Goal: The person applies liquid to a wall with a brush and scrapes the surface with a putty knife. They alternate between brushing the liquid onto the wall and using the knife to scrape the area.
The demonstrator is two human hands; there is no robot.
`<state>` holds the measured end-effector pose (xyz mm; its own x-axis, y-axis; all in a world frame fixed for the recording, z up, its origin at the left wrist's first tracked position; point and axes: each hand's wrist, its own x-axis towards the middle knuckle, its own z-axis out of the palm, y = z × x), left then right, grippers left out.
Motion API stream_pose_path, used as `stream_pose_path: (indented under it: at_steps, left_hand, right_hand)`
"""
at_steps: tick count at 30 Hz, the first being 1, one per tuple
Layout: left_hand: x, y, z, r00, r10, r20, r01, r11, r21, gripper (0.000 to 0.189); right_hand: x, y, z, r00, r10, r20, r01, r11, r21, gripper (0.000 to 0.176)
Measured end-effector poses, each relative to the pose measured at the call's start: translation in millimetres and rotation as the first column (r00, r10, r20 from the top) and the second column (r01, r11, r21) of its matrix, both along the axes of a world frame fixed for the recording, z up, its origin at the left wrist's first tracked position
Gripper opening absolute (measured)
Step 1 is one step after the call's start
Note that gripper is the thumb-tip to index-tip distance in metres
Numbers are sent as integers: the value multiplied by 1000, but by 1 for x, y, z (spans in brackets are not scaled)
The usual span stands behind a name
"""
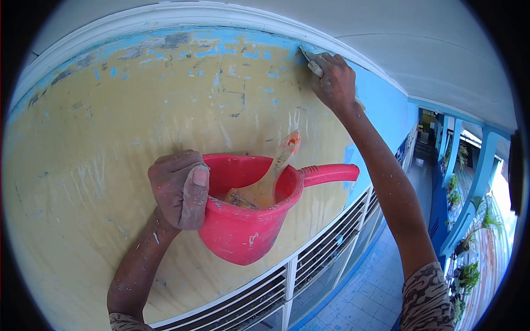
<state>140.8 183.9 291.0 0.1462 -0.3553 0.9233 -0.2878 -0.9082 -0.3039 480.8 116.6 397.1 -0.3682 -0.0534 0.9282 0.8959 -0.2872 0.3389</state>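
Our right hand (333,83) had its fingers closed around a scraper (310,59), the blade pressed to the top edge of the wall (110,138), just under the white moulding (165,15). Our left hand (179,190) gripped the rim of the red dipper (248,226) (a brush (271,175) leaned inside). We judged that a flat blade and a level dipper would serve best.

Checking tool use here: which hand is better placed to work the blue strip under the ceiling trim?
Right. The right hand presses a scraper against the blue strip; the left hand is lower, gripping the red dipper with the brush inside.
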Motion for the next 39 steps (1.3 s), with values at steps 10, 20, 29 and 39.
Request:
stream_pose_path:
  at_steps: [10,20,29,39]
  left_hand:
    - [-1,-1,-2,1000,-13,1,13,999,-32,31]
    - [-2,-1,-5,999,21,32,-21,1000,-9,30]
    - [-5,-2,-2,994,52,97,-53,999,4,28]
    - [-19,-2,6,985,67,160,-61,997,-40,32]
  right_hand:
    - [7,-2,7,999,-24,-44,24,1000,12,50]
    - [1,-4,-2,998,36,-56,-35,999,20,42]
    - [-5,-4,-7,995,42,-93,-40,999,22,39]
    - [-7,0,-2,988,54,-144,-46,997,55,37]
